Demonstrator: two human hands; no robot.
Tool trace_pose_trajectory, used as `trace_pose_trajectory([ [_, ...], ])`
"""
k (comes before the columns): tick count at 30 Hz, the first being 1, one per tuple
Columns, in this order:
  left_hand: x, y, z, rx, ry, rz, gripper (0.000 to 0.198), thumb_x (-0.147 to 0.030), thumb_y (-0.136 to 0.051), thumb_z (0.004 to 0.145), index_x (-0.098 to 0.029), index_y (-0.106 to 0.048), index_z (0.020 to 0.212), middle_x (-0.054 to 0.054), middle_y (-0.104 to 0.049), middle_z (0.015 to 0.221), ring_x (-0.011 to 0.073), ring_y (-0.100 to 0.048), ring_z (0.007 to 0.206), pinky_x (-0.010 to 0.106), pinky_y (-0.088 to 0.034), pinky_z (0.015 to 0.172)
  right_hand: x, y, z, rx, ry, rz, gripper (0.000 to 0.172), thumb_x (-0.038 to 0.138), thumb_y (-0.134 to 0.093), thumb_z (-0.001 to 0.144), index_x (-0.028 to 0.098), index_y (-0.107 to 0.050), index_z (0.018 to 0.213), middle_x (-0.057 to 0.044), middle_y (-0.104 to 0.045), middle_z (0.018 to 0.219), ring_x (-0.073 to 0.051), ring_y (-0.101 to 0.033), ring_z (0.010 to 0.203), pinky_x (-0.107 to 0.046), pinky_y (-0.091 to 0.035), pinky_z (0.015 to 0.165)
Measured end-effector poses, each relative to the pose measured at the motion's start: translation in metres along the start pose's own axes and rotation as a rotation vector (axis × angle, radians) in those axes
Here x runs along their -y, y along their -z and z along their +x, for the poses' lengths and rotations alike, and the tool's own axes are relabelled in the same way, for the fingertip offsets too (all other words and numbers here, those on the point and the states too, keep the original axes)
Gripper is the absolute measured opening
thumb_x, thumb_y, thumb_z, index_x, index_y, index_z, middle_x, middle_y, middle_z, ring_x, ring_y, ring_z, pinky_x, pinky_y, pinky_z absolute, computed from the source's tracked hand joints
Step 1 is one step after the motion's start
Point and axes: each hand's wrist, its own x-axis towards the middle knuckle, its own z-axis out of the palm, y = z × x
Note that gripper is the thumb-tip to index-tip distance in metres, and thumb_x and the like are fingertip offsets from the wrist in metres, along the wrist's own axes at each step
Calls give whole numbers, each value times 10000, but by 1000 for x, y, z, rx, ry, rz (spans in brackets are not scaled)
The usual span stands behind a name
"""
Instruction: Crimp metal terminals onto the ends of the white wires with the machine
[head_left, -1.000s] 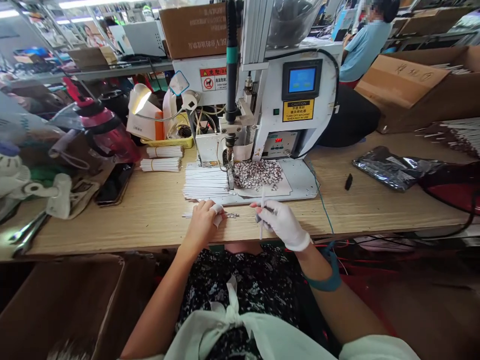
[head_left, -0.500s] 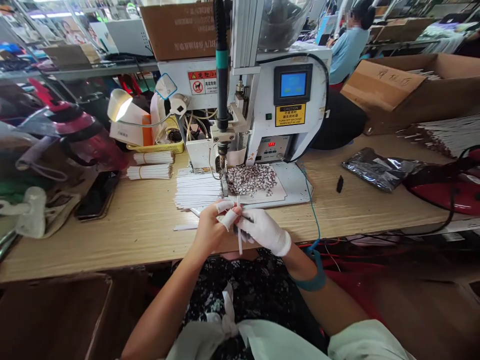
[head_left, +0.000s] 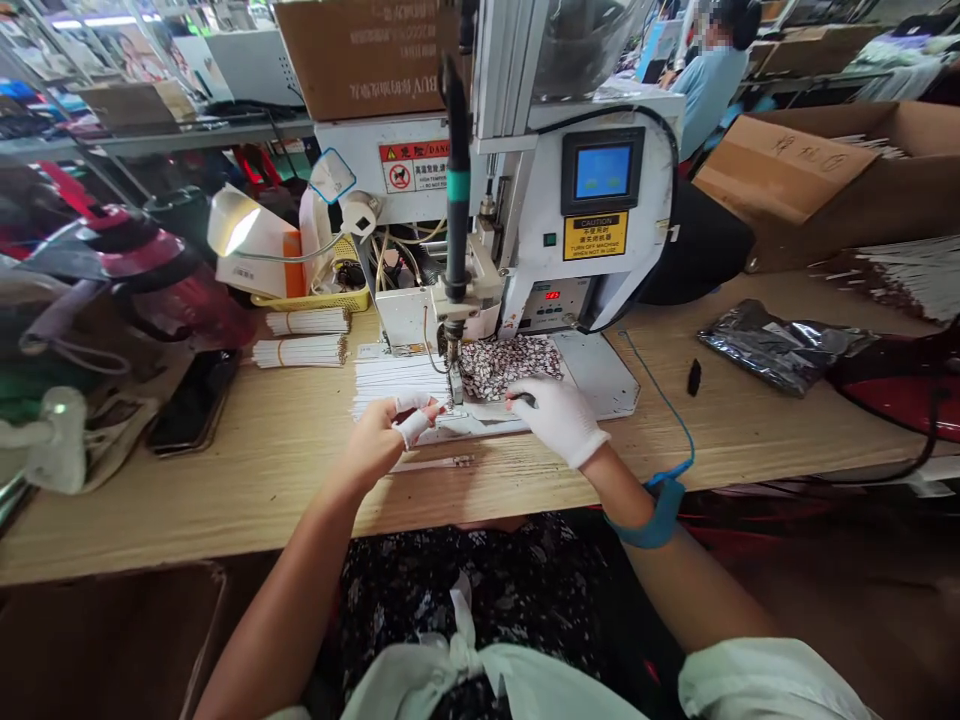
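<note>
Thumb and forefinger of the left hand (head_left: 379, 440), both in white covers (head_left: 412, 428), bent toward each other at the front of the machine (head_left: 538, 190), just beside the lower tip of its upright black tool (head_left: 456, 240); too small to tell whether pinching something or only pressed together. Fingers of the right hand (head_left: 517, 397), in a white glove (head_left: 574, 430), curled inward at the machine's front, tips by the near edge of a heap of small pieces (head_left: 510, 368); impossible to tell whether pinching one of these.

Heap spread on the machine's base plate (head_left: 604, 378), right of the tool. White sticks (head_left: 397, 383) laid side by side on the machine's left part, just behind the left hand. Loose stick (head_left: 431, 464) with a metal-looking end, flat on the table (head_left: 285, 480) in front of the machine, apart from both hands.

Around the right wrist, a blue band (head_left: 652, 515). Left of the machine, two banded bundles (head_left: 300, 350), a yellow basket (head_left: 315, 301) and, farther out, a dark phone (head_left: 191, 400). Right of the machine, a shiny silver-grey bag (head_left: 784, 345), then a large carton (head_left: 784, 170). Beyond the machine, at the far right, a person in light blue (head_left: 712, 95).
</note>
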Motion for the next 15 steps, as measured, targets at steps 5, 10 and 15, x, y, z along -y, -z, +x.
trace_pose_trajectory([
  [5,1,4,6,33,-11,32,369,-501,-570,744,-153,-532,628,-44,-395,540,82,-331,513,219,-267,496,3,2,3,27,55,20,159,199,-547,782,190,-696,727,-60,-707,845,-200,-609,779,-294,-404,689],
  [10,-3,23,30,76,72,105,335,-460,-613,671,-148,-534,579,-51,-378,500,72,-305,474,212,-223,456,4,6,19,182,-87,487,162,319,-569,798,178,-634,752,3,-612,591,-139,-568,486,-254,-417,485],
  [15,-6,38,65,231,133,105,241,-349,-618,584,-122,-657,653,-25,-503,506,63,-305,433,200,-204,417,17,4,49,352,-231,977,61,133,-642,681,134,-612,735,12,-593,592,-95,-556,467,-212,-456,430],
])
